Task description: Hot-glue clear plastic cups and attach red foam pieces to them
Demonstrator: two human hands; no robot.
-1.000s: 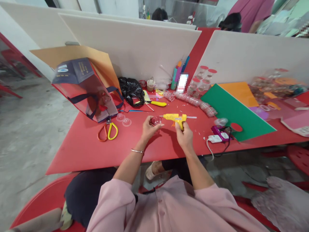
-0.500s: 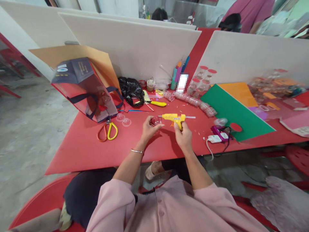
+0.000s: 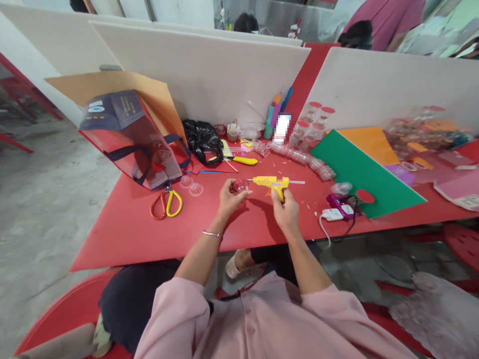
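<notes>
My left hand (image 3: 229,199) is closed around a small clear plastic cup (image 3: 241,186), above the red table (image 3: 149,244). In my right hand (image 3: 285,208) is a yellow glue gun (image 3: 270,182), gripped by its handle, with a clear glue stick (image 3: 297,182) poking out of its back. The gun's metal tip points left and lies at the cup's rim; whether they touch I cannot tell. Two clear plastic domes (image 3: 195,189) lie left of my left hand, near scissors (image 3: 168,203) with one red and one yellow handle.
A gift bag (image 3: 127,134) and a black plastic bag (image 3: 204,142) stand at the back left. Yellow-handled pliers (image 3: 245,160) and stacked clear cups (image 3: 299,155) lie behind my hands. A green board (image 3: 368,174) and a purple power adapter (image 3: 344,207) are on the right.
The glue gun in my right hand has shifted slightly right. My left hand and the cup have moved slightly left, and the cup looks tilted differently.
</notes>
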